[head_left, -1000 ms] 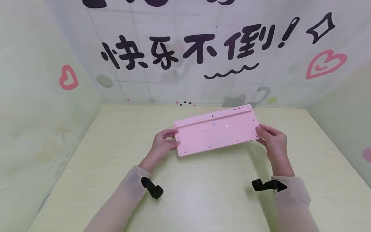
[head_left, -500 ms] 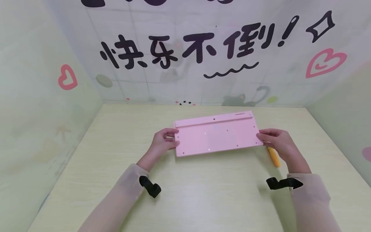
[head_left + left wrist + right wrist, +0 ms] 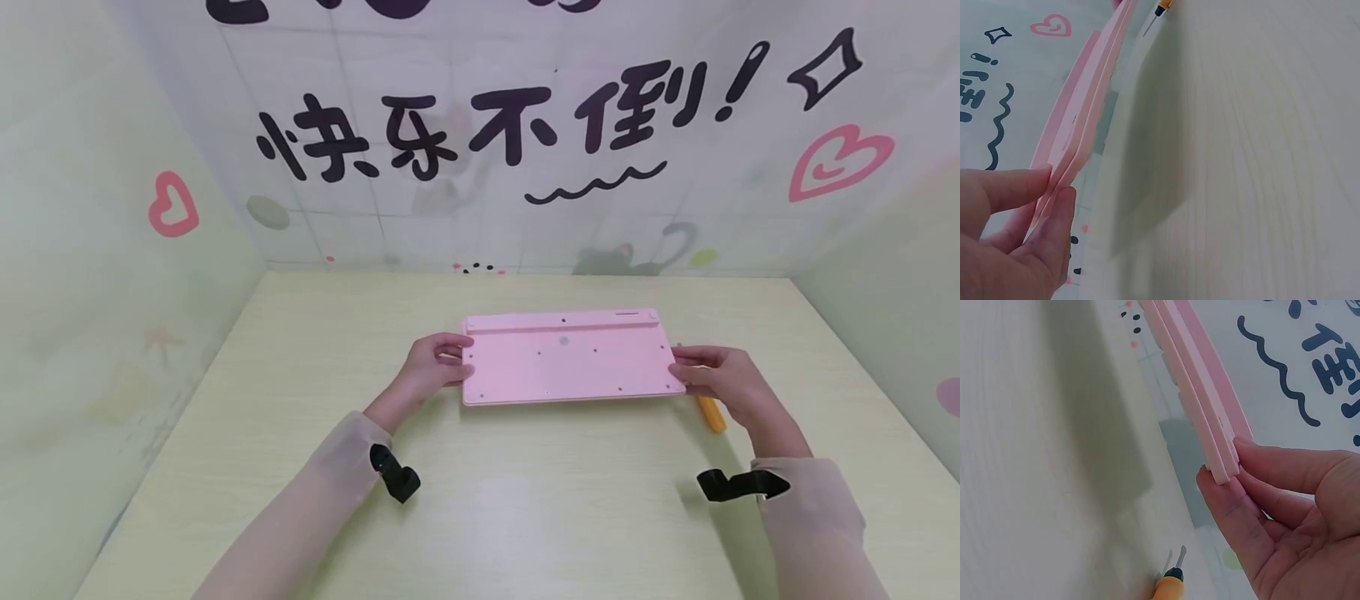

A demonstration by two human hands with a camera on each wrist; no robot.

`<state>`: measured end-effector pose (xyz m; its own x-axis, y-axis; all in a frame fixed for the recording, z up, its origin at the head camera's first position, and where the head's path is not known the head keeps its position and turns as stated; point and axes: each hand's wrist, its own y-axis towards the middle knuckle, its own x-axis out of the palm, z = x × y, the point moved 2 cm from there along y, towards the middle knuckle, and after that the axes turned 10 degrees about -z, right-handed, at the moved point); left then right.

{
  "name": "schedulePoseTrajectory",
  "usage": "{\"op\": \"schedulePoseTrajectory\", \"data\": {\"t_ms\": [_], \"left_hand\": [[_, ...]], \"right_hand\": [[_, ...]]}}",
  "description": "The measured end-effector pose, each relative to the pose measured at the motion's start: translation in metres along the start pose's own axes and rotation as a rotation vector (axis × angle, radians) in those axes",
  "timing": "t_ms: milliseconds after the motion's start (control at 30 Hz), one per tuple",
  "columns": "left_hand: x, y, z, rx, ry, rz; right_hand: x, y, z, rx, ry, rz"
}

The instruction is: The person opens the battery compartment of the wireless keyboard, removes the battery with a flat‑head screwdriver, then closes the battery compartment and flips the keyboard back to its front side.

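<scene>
A pink keyboard [image 3: 570, 367] is held up between both hands, its underside with small screw holes and a raised bar along the far edge facing the head camera. My left hand [image 3: 433, 367] pinches its left end between thumb and fingers. At the opposite end, my right hand [image 3: 716, 375] grips the short edge the same way. Both wrist views show the keyboard [image 3: 1088, 106] raised off the table, casting a shadow below. A screwdriver [image 3: 711, 412] with an orange handle lies on the table beneath the right hand, partly hidden by it; its metal shaft shows in the right wrist view.
The pale wood-grain table [image 3: 525, 500] extends around the hands. Behind it rises a white printed backdrop [image 3: 465, 217] with large dark characters, and light side walls [image 3: 885, 292] stand left and right. Black camera mounts [image 3: 393, 475] sit on both sleeves.
The keyboard's right end has come down toward me, levelling its earlier slant. The right hand moved right and lower with it, and the screwdriver has come into sight.
</scene>
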<state>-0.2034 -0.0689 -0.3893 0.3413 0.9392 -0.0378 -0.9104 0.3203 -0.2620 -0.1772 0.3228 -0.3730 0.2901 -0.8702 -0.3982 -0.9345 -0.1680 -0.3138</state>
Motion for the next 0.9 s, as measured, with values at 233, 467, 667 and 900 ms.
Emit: {"op": "schedulePoseTrajectory", "data": {"t_ms": [233, 467, 667, 900], "left_hand": [[0.003, 0.006, -0.005, 0.015, 0.087, 0.018], [0.005, 0.006, -0.012, -0.015, 0.117, 0.046], [0.006, 0.006, -0.016, -0.029, 0.132, 0.046], [0.007, 0.008, -0.021, -0.042, 0.17, 0.071]], "right_hand": [[0.002, -0.003, 0.009, 0.015, 0.012, -0.032], [0.009, -0.003, 0.016, 0.007, 0.034, -0.052], [0.013, -0.003, 0.02, 0.02, 0.049, -0.071], [0.015, 0.0, 0.022, 0.031, 0.041, -0.063]]}}
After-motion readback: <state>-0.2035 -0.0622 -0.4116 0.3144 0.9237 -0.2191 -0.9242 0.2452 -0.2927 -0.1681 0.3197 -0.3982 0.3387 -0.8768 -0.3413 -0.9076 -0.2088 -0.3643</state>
